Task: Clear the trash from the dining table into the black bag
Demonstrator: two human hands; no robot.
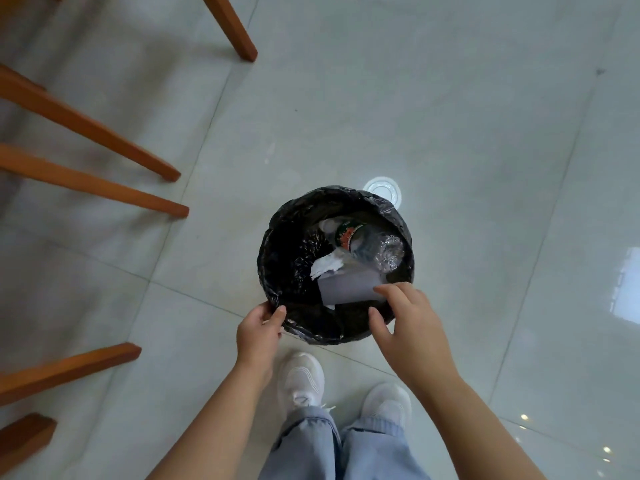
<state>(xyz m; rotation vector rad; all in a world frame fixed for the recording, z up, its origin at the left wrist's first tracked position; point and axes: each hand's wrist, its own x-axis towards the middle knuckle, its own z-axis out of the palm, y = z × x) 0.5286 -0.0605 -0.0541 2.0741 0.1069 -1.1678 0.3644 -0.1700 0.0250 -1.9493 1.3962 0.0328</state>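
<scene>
A black bag [277, 258] lines a round bin on the tiled floor in front of my feet. Inside lie a crushed clear plastic bottle [374, 245] with a red and green label, a crumpled white tissue [327, 265] and a grey card [349, 285]. My left hand [259, 332] pinches the bag's near left rim. My right hand [405, 320] hovers over the near right rim, fingers spread; the fingertips are at the grey card's edge, and I cannot tell whether they touch it.
Orange wooden chair and table legs [104, 133] cross the left side, one more leg [232, 29] at the top. A white round drain cover [384, 194] sits just behind the bin. My white shoes [301, 379] stand close to the bin. Glossy tiles spread to the right.
</scene>
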